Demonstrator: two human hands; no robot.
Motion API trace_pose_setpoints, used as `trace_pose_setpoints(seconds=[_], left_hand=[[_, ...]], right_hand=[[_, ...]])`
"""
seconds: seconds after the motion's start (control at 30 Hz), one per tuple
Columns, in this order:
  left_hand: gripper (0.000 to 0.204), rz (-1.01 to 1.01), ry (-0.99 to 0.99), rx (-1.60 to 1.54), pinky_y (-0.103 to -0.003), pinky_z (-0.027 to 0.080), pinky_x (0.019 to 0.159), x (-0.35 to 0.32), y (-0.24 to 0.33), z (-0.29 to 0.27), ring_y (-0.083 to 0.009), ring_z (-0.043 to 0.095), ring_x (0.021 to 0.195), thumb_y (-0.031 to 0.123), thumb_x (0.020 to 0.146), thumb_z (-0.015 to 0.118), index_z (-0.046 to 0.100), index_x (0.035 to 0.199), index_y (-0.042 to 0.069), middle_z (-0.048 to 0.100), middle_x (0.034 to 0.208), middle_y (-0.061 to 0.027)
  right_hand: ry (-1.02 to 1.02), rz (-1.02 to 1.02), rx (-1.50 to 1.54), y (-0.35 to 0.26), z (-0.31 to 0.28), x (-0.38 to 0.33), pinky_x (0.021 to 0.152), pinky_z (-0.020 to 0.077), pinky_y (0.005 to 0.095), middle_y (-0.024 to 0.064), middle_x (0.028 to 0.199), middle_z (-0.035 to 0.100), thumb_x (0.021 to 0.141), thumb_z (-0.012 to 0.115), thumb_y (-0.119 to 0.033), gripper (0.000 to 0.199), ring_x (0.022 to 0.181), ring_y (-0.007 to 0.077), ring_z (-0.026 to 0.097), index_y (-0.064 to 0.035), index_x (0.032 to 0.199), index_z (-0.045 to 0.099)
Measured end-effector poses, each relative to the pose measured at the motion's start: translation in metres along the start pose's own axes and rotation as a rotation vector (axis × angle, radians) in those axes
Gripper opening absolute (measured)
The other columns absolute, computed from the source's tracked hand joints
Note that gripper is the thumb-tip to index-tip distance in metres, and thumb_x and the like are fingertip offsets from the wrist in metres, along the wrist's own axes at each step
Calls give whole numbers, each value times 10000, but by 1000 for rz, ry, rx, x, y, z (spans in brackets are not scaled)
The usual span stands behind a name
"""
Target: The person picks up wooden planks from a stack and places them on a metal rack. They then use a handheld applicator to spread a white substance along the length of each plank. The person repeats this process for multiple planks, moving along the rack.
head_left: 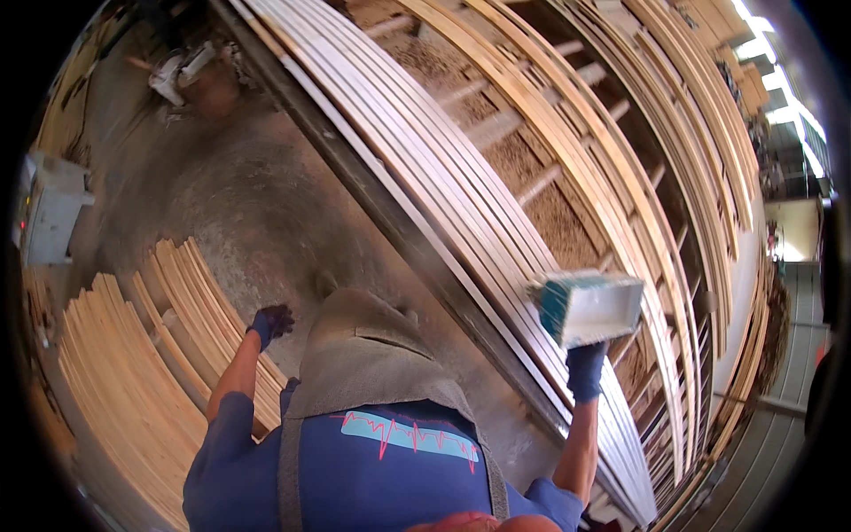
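Note:
My right hand, in a dark blue glove, grips the near side of a teal-and-white rectangular box with an open white hollow. Its rim looks worn, and a pale, rough bit sticks out at its left end. The box is over a row of long, pale wooden strips lying side by side on the bench; whether it touches them I cannot tell. My left hand, also in a dark glove, hangs open at my left side, nearest a stack of wooden strips. Nothing shows in it.
A dark metal rail runs along the bench's near edge. Beyond the pale row, more wooden strips lie across crossbars above brown sawdust-like material. A second stack of boards lies at left, with a grey machine box behind.

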State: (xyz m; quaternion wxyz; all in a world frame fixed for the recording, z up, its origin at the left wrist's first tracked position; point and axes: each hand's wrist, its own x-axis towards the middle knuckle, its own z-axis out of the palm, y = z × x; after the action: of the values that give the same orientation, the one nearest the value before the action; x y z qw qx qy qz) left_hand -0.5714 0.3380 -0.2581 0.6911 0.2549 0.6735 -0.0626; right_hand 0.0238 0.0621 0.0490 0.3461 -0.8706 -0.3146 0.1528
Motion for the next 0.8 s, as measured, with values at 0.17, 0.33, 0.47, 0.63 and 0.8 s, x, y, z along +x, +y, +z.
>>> trace_pose_setpoints(seconds=[0.17, 0.33, 0.47, 0.63, 0.8], left_hand=[[379, -67, 71, -202, -327, 380, 533, 8, -70, -82, -227, 640, 674, 415, 941, 497, 597, 1121, 97, 690, 976, -108], [340, -116, 77, -401, -326, 359, 549, -5, -79, -151, -237, 634, 731, 355, 924, 482, 579, 1078, 68, 670, 1077, -146], [353, -3, 151, -350, -344, 386, 571, 2, -39, -190, -236, 643, 748, 356, 922, 479, 578, 1075, 54, 670, 1083, -152], [341, 91, 108, -350, -352, 412, 582, 9, 31, -197, -217, 644, 666, 358, 898, 516, 583, 1079, 77, 685, 955, -100], [328, 7, 79, -263, -344, 411, 510, 57, 49, -217, -209, 633, 602, 389, 908, 556, 596, 1048, 95, 683, 876, -92]], right_hand=[[-85, -411, -128, -109, 132, 138, 809, 510, 453, 247, 1002, 669, 870, 628, -246, 321, 1000, 411, 627, -25, 1103, 626], [-74, -561, -355, -241, 250, 237, 737, 506, 511, 254, 915, 654, 893, 543, -345, 324, 891, 452, 614, -59, 970, 672], [-30, -610, -421, -293, 303, 266, 742, 497, 528, 242, 946, 655, 900, 529, -410, 375, 904, 445, 618, -77, 982, 681], [-88, -550, -313, -303, 298, 258, 761, 503, 503, 227, 966, 668, 884, 592, -409, 361, 948, 425, 622, -99, 1046, 679], [-97, -553, -422, -318, 300, 257, 743, 509, 509, 218, 929, 677, 885, 585, -380, 328, 915, 429, 628, -130, 1080, 672]])
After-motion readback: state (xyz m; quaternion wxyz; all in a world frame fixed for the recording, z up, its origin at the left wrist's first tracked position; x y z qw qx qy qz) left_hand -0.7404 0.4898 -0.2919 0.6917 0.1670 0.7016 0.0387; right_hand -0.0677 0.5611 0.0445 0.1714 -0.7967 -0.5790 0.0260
